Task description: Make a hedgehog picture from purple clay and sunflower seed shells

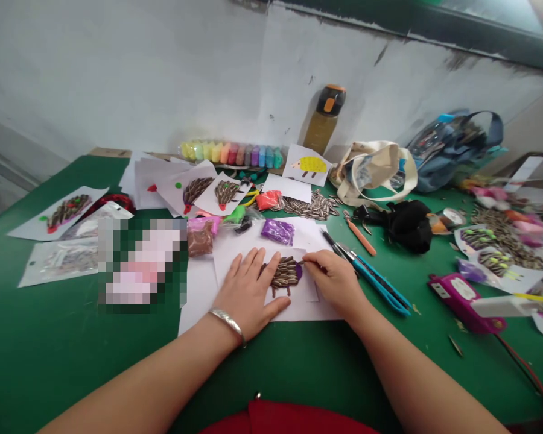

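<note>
A hedgehog picture (284,274) made of striped sunflower seeds, with a purple clay part and brown legs, lies on white paper (199,301). My left hand (248,289) rests flat over its left side, fingers spread, a silver bangle on the wrist. At the right end of the picture my right hand (332,277) pinches a small dark piece, seemingly a sunflower seed, by the purple clay. Just beyond the picture sits a purple clay packet (277,232). Tweezers (377,283) with blue handles lie right of my right hand.
Loose sunflower seeds (312,206) are heaped behind the paper. Finished seed pictures (226,193) lie at the back left. Against the wall stand a bottle (326,117) and a row of coloured clay (230,154). A black bag (407,226) and a magenta device (466,301) are on the right.
</note>
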Available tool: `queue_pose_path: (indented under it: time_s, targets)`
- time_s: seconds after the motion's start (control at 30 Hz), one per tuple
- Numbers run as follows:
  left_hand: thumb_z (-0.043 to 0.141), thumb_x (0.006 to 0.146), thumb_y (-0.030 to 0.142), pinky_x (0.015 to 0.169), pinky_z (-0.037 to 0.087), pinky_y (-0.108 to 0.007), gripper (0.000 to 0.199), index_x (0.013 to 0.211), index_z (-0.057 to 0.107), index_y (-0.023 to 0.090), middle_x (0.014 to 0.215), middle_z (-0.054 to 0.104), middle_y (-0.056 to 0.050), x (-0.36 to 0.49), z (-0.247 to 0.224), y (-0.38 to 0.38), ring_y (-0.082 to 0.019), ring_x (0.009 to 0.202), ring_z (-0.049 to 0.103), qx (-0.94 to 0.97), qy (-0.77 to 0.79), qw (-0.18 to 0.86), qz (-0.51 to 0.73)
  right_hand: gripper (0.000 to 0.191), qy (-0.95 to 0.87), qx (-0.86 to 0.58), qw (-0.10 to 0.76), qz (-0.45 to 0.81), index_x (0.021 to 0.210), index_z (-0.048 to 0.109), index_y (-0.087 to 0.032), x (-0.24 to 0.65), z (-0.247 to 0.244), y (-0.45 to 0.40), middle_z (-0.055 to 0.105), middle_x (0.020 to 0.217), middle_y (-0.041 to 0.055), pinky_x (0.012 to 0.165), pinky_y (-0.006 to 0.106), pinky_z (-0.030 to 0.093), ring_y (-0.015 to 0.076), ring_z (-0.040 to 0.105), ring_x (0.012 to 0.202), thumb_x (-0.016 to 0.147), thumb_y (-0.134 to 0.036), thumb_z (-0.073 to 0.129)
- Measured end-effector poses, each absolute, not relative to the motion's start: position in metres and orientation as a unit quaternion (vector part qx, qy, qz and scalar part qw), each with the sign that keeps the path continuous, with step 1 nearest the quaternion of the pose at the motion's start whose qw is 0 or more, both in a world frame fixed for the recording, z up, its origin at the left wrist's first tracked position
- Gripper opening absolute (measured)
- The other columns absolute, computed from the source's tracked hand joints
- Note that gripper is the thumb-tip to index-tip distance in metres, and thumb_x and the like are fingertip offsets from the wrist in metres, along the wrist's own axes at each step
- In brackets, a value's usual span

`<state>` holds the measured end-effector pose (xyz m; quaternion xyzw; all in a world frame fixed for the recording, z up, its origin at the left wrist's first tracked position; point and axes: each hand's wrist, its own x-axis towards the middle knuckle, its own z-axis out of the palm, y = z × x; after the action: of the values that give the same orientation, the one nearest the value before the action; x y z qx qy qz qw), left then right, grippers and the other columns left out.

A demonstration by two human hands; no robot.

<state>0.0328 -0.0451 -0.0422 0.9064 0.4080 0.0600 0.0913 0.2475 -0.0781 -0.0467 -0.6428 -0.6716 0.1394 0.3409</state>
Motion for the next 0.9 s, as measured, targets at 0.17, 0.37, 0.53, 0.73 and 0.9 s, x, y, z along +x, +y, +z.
queue_pose_path:
  time_s: [0.17, 0.37, 0.53, 0.73, 0.9]
  targets:
    - [0.051, 0.086, 0.058, 0.116, 0.017, -0.054, 0.079, 0.151, 0.026, 0.021, 0.154, 0.033, -0.015, 0.0330, -0.0418, -0.0447, -0.031, 0.144, 0.024, 0.908, 0.405, 0.090, 0.057, 0.017, -0.684, -0.636, 0.340, 0.111, 0.092, 0.068, -0.020, 0.2449, -0.0475, -0.0785, 0.068, 0.085, 0.0048, 0.078, 0.029, 0.049, 0.0176, 0.064, 0.083, 0.090, -0.019, 0.051]
    - [0.050, 0.086, 0.058, 0.116, 0.017, -0.053, 0.078, 0.151, 0.027, 0.021, 0.155, 0.033, -0.015, 0.0334, -0.0432, -0.0453, -0.031, 0.144, 0.024, 0.908, 0.407, 0.083, 0.061, 0.020, -0.694, -0.638, 0.323, 0.090, 0.091, 0.068, -0.020, 0.2420, -0.0495, -0.0777, 0.067, 0.083, 0.0058, 0.077, 0.030, 0.049, 0.0189, 0.063, 0.081, 0.092, -0.020, 0.048]
    - [0.049, 0.087, 0.059, 0.116, 0.018, -0.054, 0.077, 0.150, 0.029, 0.020, 0.154, 0.034, -0.015, 0.0327, -0.0447, -0.0450, -0.032, 0.144, 0.025, 0.910, 0.402, 0.076, 0.070, 0.021, -0.698, -0.639, 0.311, 0.087, 0.091, 0.068, -0.020, 0.2410, -0.0509, -0.0761, 0.066, 0.082, 0.0057, 0.076, 0.030, 0.049, 0.0192, 0.062, 0.082, 0.093, -0.019, 0.047]
    - [0.047, 0.087, 0.059, 0.115, 0.019, -0.054, 0.076, 0.150, 0.030, 0.020, 0.154, 0.033, -0.015, 0.0325, -0.0457, -0.0442, -0.032, 0.144, 0.025, 0.912, 0.399, 0.071, 0.065, 0.021, -0.704, -0.640, 0.293, 0.098, 0.090, 0.069, -0.019, 0.2406, -0.0503, -0.0754, 0.064, 0.080, 0.0050, 0.074, 0.029, 0.048, 0.0189, 0.062, 0.080, 0.093, -0.018, 0.048]
    - [0.047, 0.087, 0.060, 0.115, 0.020, -0.054, 0.076, 0.150, 0.029, 0.020, 0.154, 0.033, -0.015, 0.0329, -0.0467, -0.0440, -0.032, 0.144, 0.025, 0.912, 0.399, 0.062, 0.068, 0.021, -0.706, -0.635, 0.292, 0.111, 0.089, 0.069, -0.020, 0.2404, -0.0494, -0.0748, 0.065, 0.082, 0.0046, 0.075, 0.029, 0.048, 0.0182, 0.061, 0.081, 0.092, -0.017, 0.049]
